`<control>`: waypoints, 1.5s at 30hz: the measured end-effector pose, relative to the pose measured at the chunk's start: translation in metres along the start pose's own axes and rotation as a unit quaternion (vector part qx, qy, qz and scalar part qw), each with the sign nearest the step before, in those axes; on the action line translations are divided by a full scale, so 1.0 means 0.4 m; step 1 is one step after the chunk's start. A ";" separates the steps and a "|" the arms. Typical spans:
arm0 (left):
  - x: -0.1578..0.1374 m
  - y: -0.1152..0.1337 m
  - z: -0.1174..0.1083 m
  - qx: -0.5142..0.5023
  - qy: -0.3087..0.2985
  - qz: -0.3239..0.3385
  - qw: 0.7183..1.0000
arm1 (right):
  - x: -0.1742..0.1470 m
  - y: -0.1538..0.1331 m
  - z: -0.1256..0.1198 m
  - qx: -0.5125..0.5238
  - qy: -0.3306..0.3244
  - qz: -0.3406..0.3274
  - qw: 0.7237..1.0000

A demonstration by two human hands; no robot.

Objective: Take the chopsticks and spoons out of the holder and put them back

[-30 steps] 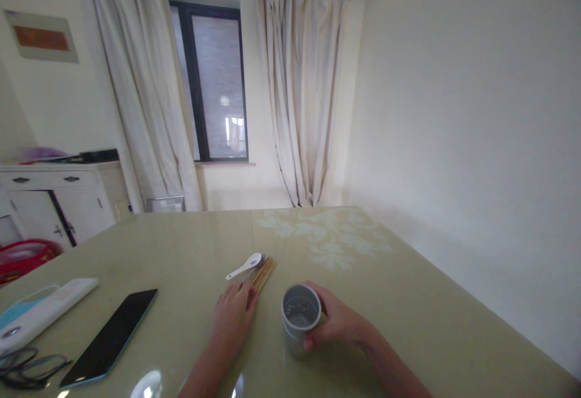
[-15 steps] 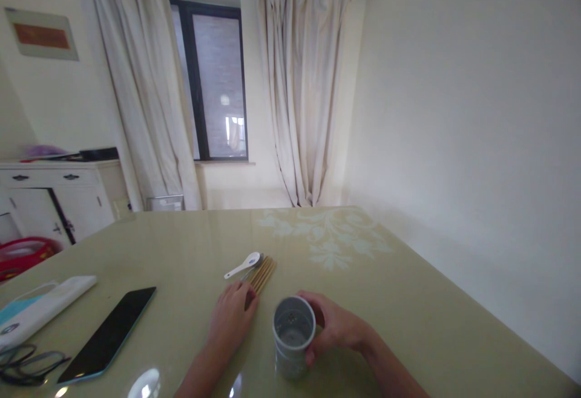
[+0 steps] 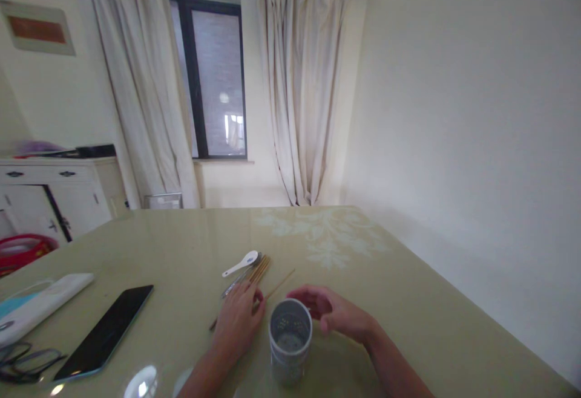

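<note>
A grey cylindrical holder (image 3: pixel 290 352) with small holes inside stands upright on the table. My right hand (image 3: pixel 336 312) is beside its rim, fingers curved and thumb apart, holding nothing; whether a fingertip touches the rim cannot be told. My left hand (image 3: pixel 240 319) rests over a bundle of wooden chopsticks (image 3: pixel 260 269), fingers closed. One single chopstick (image 3: pixel 282 282) sticks out from between thumb and fingers toward the upper right. Left of the bundle lie a white spoon (image 3: pixel 241 262) and a metal utensil (image 3: pixel 233 283), partly under my hand.
At left on the table (image 3: pixel 436 325) lie a dark phone (image 3: pixel 106 332), black-framed glasses (image 3: pixel 29 363) and a white case (image 3: pixel 49 304) with something blue. A wall (image 3: pixel 476 144) runs along the right side. A white cabinet (image 3: pixel 82 189) and a red basket (image 3: pixel 27 253) stand beyond.
My right hand has let go of the holder, its thumb now off the wall. One chopstick has been separated from the bundle by my left hand and points right.
</note>
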State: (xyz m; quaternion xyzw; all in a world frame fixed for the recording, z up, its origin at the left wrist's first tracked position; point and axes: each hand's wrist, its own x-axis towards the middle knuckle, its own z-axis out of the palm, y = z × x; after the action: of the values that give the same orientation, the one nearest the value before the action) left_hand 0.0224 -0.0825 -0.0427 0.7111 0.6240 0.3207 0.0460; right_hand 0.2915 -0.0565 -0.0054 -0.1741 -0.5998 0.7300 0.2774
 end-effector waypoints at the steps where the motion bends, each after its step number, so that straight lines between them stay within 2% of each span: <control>1: 0.001 0.007 -0.001 -0.017 0.004 -0.001 1.000 | -0.001 -0.001 -0.003 0.000 0.030 -0.009 1.000; 6: 0.008 0.038 0.001 -0.168 0.049 -0.025 0.984 | 0.032 0.015 0.019 -0.082 0.203 -0.038 0.975; 9: 0.005 0.063 0.002 -0.236 0.054 -0.008 0.970 | 0.064 0.033 0.043 -0.113 0.271 -0.052 0.954; 16: -0.016 0.105 0.004 -0.297 -0.017 0.062 0.953 | 0.077 0.038 0.067 -0.096 0.310 -0.071 0.943; 21: -0.014 0.106 0.000 -0.307 -0.012 0.042 0.951 | 0.070 0.031 0.072 -0.065 0.262 -0.081 0.960; 23: -0.009 0.102 -0.003 -0.309 -0.009 0.039 0.950 | 0.073 0.030 0.066 -0.074 0.271 -0.097 0.955; 25: -0.003 0.096 -0.006 -0.312 0.009 0.024 0.950 | 0.073 0.023 0.047 -0.069 0.325 -0.133 0.934; 28: 0.004 0.085 -0.009 -0.311 0.044 -0.036 0.949 | 0.052 -0.005 -0.002 -0.014 0.442 -0.221 0.869; 30: 0.005 0.081 -0.010 -0.322 0.040 -0.073 0.943 | 0.029 -0.033 -0.033 0.033 0.482 -0.273 0.832; 31: 0.003 0.081 -0.010 -0.333 0.026 -0.080 0.939 | 0.018 -0.046 -0.043 0.051 0.484 -0.287 0.825; 33: -0.002 0.087 -0.008 -0.355 -0.017 -0.076 0.931 | 0.002 -0.064 -0.048 0.068 0.465 -0.293 0.832; 36: -0.016 0.108 -0.003 -0.383 -0.079 -0.073 0.918 | 0.001 -0.067 -0.022 0.045 0.404 -0.256 0.877; 40: -0.030 0.136 0.003 -0.400 -0.112 -0.072 0.907 | 0.021 -0.040 0.028 -0.041 0.323 -0.190 0.926; 42: -0.029 0.136 0.001 -0.382 -0.119 -0.052 0.915 | 0.029 -0.027 0.048 -0.085 0.292 -0.161 0.939; 45: -0.017 0.103 -0.008 -0.261 -0.084 -0.018 0.961 | 0.034 -0.017 0.071 -0.118 0.275 -0.134 0.945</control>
State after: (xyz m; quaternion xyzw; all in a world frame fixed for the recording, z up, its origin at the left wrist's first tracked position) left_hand 0.0561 -0.0988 -0.0237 0.6877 0.5246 0.4107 0.2884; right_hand 0.2657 -0.0694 0.0085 -0.3174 -0.5997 0.5344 0.5040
